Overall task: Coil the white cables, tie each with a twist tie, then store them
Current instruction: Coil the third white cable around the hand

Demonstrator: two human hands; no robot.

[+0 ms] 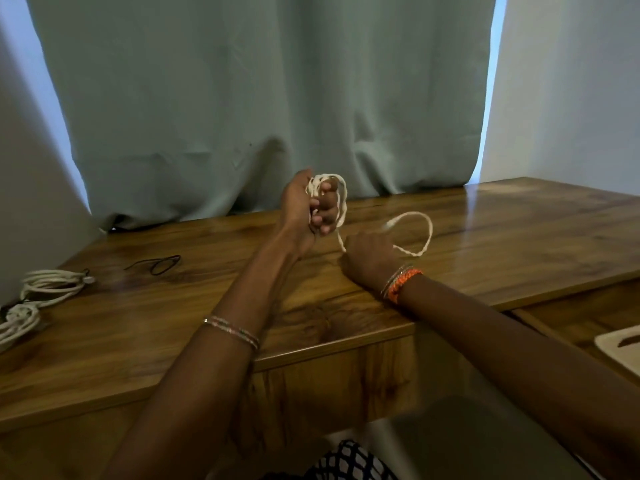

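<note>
While white cable (341,199) gets looped, left hand (304,206) clamps coil upright above wooden table (207,306), so loops don't spring apart. Right hand (370,258) pinches loose tail, feeding slack. Black twist tie (157,264) waits left; finished coils (38,299) at far-left edge. Nothing blocking, tbh.

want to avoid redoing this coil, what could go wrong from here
1. The left hand holds several loops of the white cable in a loose-looking grip; they could slip and unravel.
2. The free tail curls beyond the right hand and looks twisted, so it may kink or snag while winding.
3. The black twist tie lies far to the left on the wooden table; reaching for it could loosen the coil.
</note>
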